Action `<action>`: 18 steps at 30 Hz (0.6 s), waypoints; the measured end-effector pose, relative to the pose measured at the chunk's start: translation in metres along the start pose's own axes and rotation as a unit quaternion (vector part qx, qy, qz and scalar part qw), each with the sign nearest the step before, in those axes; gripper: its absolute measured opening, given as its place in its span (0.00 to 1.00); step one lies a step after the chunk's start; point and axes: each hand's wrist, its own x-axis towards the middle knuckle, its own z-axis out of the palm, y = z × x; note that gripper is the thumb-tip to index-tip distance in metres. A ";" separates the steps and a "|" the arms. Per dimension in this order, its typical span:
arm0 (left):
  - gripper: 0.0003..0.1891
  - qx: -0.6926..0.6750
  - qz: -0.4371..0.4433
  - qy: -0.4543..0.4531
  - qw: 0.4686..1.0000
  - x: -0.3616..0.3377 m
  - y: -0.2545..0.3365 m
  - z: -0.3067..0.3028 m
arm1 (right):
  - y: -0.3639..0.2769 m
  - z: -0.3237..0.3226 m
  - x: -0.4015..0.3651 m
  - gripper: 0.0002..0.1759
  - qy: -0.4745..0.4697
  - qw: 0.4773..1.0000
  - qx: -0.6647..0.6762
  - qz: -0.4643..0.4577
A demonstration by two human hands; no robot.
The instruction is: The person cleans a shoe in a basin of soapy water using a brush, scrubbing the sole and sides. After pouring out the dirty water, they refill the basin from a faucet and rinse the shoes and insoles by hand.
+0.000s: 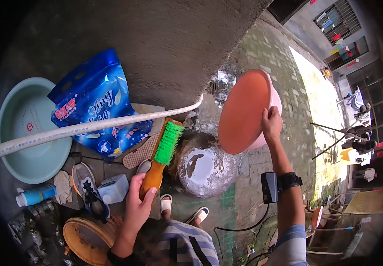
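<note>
My left hand is closed around the wooden handle of a scrub brush, its bright green bristles facing right. With fingers and thumb, my right hand grips the rim of a pink plastic basin. The basin is tipped on its side, so its inside shows toward the left; no contents are visible in it. Between brush and basin, lower down, is a round, wet block with a shiny, water-covered top. A checked shoe sole lies just left of the brush.
A white pipe crosses in front of a blue detergent bag and a pale green basin. Below are a sneaker, a white plastic bottle, a blue bottle and an orange-brown tub. A concrete wall rises ahead.
</note>
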 end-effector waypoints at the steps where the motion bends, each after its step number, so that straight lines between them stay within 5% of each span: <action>1: 0.18 -0.013 -0.003 -0.004 1.000 0.001 -0.001 0.001 | -0.005 -0.010 0.001 0.13 -0.023 0.999 -0.041 -0.020; 9: 0.18 -0.029 -0.003 -0.018 0.999 -0.002 -0.003 0.010 | -0.023 -0.057 0.001 0.08 -0.094 0.951 -0.223 -0.190; 18: 0.19 -0.014 -0.018 0.001 1.000 -0.045 0.002 0.034 | 0.013 -0.085 -0.024 0.05 -0.107 0.920 -0.252 -0.281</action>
